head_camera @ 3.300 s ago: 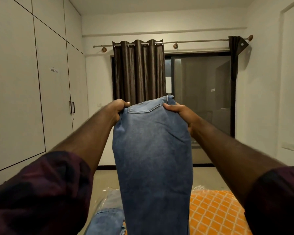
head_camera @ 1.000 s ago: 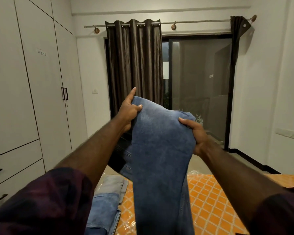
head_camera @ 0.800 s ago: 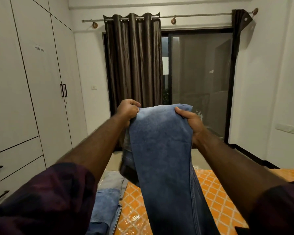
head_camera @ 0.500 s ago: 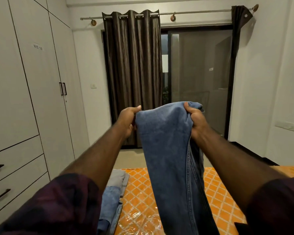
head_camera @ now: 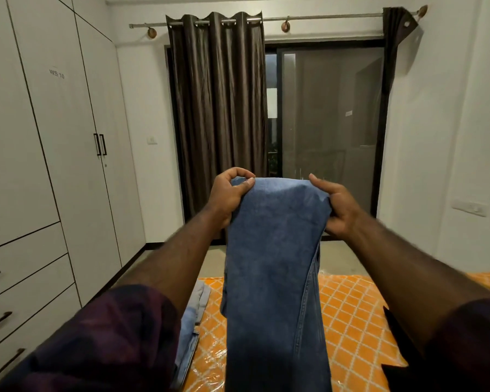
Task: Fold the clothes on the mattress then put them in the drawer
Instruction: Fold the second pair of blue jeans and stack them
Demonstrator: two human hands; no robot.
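A pair of blue jeans hangs doubled over in the air in front of me, above the orange patterned mattress. My left hand pinches the left corner of the top fold between thumb and fingers. My right hand grips the right corner of the same fold. A second, lighter pair of jeans lies on the mattress's left edge, partly hidden behind my left sleeve. The drawers with dark handles sit at the lower left, all closed.
White wardrobe doors line the left wall above the drawers. A dark curtain and a glass sliding door fill the far wall. Bare floor runs between mattress and wardrobe.
The jeans were first held by the waistband, then doubled over. In the last second both hands shifted to the fold's corners and levelled it; the view tilted slightly down.
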